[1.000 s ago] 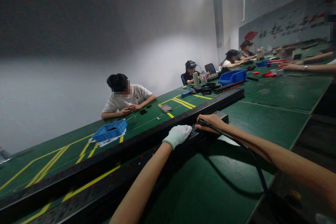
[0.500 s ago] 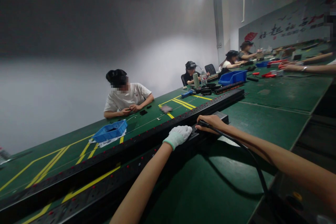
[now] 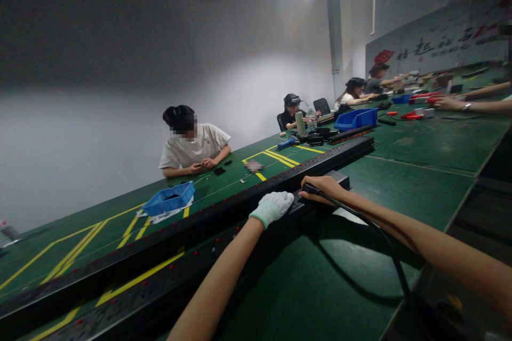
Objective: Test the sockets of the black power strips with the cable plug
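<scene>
Across the green bench lie two long black power strips dotted with small red parts. On the nearer power strip rests my left hand in a white glove, its fingers closed over the strip. My bare right hand, just to the right, is wrapped round a black plug held at the strip's face; whether it sits in a socket is hidden by my fingers. A black cable runs from the plug down toward the bench's near edge. The farther power strip lies alongside, behind both hands.
The green bench carries yellow tape lines. A blue tray stands at left, a blue bin at the back right. Across the bench a person handles small parts. Other people work farther along, and another person's hands are at right.
The view has shifted slightly. Both my hands keep their places on the strip and at the plug. The person across the bench has moved their hands a little.
</scene>
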`<state>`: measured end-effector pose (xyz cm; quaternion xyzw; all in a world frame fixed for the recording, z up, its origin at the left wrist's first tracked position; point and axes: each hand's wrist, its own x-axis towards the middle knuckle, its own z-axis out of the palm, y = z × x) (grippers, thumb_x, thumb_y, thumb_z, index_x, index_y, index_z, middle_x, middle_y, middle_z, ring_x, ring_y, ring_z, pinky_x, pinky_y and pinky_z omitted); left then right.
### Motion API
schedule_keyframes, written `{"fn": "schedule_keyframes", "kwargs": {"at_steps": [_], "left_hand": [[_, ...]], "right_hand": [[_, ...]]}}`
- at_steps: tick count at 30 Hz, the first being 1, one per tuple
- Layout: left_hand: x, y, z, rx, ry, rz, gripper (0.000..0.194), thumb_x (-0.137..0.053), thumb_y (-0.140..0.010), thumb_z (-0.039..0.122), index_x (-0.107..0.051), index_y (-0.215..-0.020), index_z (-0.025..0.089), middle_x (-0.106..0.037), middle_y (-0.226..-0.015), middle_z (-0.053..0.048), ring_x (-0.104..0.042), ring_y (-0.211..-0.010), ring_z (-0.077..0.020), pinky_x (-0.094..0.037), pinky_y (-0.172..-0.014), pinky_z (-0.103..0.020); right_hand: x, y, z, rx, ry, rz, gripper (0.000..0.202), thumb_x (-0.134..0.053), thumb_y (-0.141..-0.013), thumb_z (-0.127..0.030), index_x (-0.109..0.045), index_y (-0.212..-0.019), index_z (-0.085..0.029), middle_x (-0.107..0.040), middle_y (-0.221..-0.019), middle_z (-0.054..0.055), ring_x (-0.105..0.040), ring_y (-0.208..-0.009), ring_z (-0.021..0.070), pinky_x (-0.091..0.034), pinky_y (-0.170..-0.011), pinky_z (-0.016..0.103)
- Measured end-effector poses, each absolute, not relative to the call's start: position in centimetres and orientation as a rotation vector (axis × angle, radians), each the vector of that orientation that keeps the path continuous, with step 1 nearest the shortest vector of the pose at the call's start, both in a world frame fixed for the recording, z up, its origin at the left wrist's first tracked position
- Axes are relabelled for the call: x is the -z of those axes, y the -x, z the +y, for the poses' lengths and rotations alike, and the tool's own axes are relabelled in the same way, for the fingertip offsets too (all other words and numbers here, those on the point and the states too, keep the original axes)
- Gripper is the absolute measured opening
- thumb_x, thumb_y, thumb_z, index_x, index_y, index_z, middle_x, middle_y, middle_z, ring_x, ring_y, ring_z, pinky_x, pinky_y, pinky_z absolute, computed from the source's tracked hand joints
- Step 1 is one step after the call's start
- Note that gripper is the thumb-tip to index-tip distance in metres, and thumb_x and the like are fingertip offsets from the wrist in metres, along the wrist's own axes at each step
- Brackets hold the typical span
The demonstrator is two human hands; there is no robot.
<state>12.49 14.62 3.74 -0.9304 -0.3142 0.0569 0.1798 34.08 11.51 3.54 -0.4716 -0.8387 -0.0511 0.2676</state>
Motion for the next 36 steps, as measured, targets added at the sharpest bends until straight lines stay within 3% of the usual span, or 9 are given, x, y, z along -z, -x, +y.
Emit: {"fn": "schedule_keyframes", "kwargs": {"at_steps": [36], "left_hand": [[-3.91, -12.5, 14.53, -0.178, 2.645, -0.907, 0.032, -0.045, -0.092, 0.031, -0.046, -0.12, 0.015, -0.056, -0.108, -0.008, -0.058, -0.09, -0.018, -0.05, -0.076, -0.037]], "right_hand": [[-3.24, -34.39, 11.79, 0.169, 1.257, -2.291, 0.032, -0.047, -0.085, -0.053, -0.054, -0.095, -0.023, -0.066, -0.086, 0.002, -0.064, -0.077, 0.0193, -0.039, -0.062, 0.024]]}}
